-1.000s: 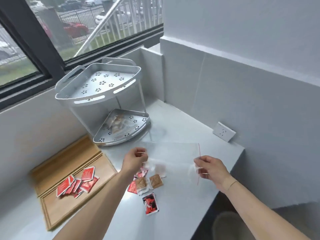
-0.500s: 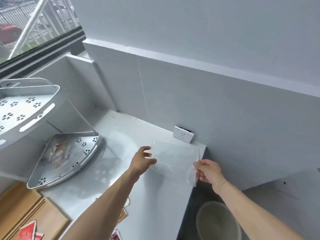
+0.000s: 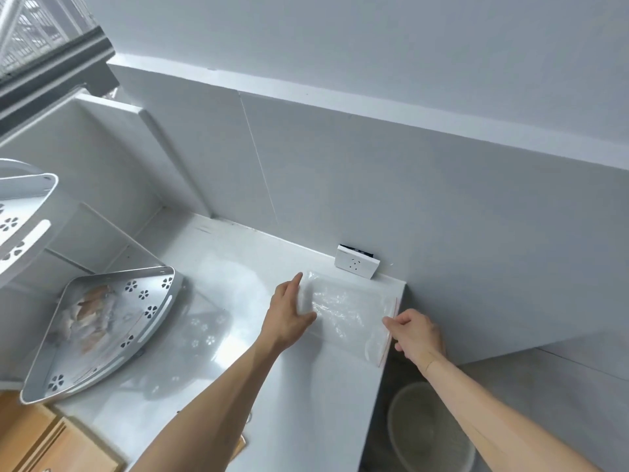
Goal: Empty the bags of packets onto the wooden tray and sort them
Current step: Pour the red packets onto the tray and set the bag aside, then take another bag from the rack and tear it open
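Observation:
An empty clear zip bag with a red seal line lies flat on the white counter's far right corner, below a wall socket. My left hand rests on the bag's left edge with straight fingers. My right hand pinches the bag's right, sealed end at the counter's edge. Only a corner of the wooden tray shows at the bottom left. Another clear bag of brown packets lies in the lower tier of the white corner rack.
The white socket sits against the wall just behind the bag. A round bin stands on the floor below the counter's right edge. The rack's upper tier overhangs at left. One packet's edge peeks out beside my left forearm.
The view swung right, away from the tray and loose packets. Both hands carried the empty bag to the far right corner and laid it flat; my left hand's fingers straightened onto it.

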Action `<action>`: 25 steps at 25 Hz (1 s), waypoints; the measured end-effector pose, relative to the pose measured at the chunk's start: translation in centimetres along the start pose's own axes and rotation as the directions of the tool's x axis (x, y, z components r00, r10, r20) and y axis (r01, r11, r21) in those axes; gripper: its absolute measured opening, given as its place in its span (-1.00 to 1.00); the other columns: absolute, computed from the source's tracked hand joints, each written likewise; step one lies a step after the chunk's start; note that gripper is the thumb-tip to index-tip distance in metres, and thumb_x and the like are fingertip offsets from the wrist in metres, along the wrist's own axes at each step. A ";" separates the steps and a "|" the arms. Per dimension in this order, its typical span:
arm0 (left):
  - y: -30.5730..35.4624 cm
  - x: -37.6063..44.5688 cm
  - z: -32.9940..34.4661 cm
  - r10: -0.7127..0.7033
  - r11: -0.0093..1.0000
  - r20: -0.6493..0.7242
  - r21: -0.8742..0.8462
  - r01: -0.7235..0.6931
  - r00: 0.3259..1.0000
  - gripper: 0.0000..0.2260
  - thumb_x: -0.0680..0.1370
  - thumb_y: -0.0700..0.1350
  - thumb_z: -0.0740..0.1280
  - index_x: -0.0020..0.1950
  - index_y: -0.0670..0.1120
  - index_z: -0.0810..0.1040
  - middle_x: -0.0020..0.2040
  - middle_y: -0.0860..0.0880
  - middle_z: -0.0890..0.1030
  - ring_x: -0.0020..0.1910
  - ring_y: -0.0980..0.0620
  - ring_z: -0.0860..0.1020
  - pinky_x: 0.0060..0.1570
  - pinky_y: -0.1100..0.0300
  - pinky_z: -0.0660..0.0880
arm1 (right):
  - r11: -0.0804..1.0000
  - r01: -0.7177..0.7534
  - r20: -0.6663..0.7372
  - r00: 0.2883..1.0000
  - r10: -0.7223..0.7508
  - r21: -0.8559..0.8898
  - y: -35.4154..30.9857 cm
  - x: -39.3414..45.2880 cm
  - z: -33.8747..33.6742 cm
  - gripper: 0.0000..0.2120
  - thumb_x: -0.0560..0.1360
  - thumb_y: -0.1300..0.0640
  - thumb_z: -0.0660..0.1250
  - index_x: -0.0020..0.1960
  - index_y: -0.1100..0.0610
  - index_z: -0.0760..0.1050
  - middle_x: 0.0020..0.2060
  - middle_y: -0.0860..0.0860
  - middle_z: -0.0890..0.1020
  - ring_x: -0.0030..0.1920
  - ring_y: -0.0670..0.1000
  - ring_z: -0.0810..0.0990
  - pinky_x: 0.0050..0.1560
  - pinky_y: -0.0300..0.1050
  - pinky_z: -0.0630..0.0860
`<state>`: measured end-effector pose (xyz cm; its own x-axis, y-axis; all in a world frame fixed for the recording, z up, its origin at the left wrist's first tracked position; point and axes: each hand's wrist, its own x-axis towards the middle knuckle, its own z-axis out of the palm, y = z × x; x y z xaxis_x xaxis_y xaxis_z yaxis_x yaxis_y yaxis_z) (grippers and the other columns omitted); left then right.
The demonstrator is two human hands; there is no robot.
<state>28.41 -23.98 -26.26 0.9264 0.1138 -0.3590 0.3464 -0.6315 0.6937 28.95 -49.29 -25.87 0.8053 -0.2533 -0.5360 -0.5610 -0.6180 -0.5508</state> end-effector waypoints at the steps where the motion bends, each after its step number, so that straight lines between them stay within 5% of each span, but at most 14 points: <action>1: -0.1 -0.4 -0.3 -0.010 1.000 -0.011 -0.025 0.009 1.000 -0.25 0.47 -0.08 0.41 0.58 0.04 0.11 0.47 -0.01 0.26 0.44 0.05 0.34 0.26 0.23 0.33 | 0.998 0.020 -0.016 1.000 -0.021 -0.062 -0.2 -0.4 -0.3 -0.75 0.44 -0.16 0.36 -0.14 0.02 0.50 -0.30 0.02 0.67 -0.18 0.11 0.64 -0.14 -0.05 0.55; 6: -1.2 -3.9 -2.6 -0.087 0.995 -0.091 -0.058 0.082 0.992 -0.39 0.46 -0.03 0.41 0.49 0.06 0.30 0.41 -0.02 0.37 0.34 0.04 0.42 0.24 0.18 0.38 | 0.913 0.270 -0.035 0.955 -0.294 -0.305 -1.4 -2.6 -1.4 -0.77 0.49 -0.13 0.33 -0.05 0.03 0.47 -0.12 -0.05 0.56 -0.12 0.08 0.50 -0.16 -0.11 0.35; 12: -4.8 -12.3 -5.5 -0.188 0.982 -0.191 -0.070 0.178 0.963 -0.54 0.48 -0.06 0.42 0.38 0.02 0.46 0.35 -0.03 0.46 0.18 0.04 0.47 0.15 0.22 0.38 | 0.607 0.651 0.278 0.752 -0.598 -0.455 -4.3 -5.5 2.0 -0.74 0.53 -0.14 0.27 0.13 -0.04 0.53 0.05 -0.10 0.61 0.13 0.01 0.55 0.19 0.01 0.43; 18: -10.2 -21.1 -8.8 -0.370 0.928 -0.306 -0.090 0.361 0.877 -0.53 0.47 0.02 0.42 0.37 0.03 0.47 0.37 -0.03 0.46 0.27 -0.02 0.48 0.17 0.19 0.40 | 0.308 0.842 0.540 0.525 -0.658 -0.443 -8.4 -9.6 8.0 -0.67 0.53 -0.17 0.24 0.24 -0.08 0.50 0.15 -0.10 0.60 0.20 -0.02 0.53 0.21 -0.04 0.41; 25: -13.7 -26.4 -15.2 -0.439 0.881 -0.458 -0.050 0.470 0.773 -0.52 0.47 0.01 0.42 0.38 0.01 0.48 0.38 -0.06 0.45 0.29 -0.05 0.49 0.21 0.19 0.37 | -0.080 0.896 0.661 0.260 -0.704 -0.437 -17.2 -14.2 14.3 -0.59 0.55 -0.16 0.21 0.37 -0.11 0.42 0.25 -0.05 0.57 0.29 0.06 0.48 0.21 0.05 0.39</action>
<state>1.50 -6.71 -16.78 0.6322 0.7160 -0.2962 0.7483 -0.4649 0.4732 24.46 -24.41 -17.95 0.4775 0.8613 -0.1738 0.8501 -0.5028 -0.1567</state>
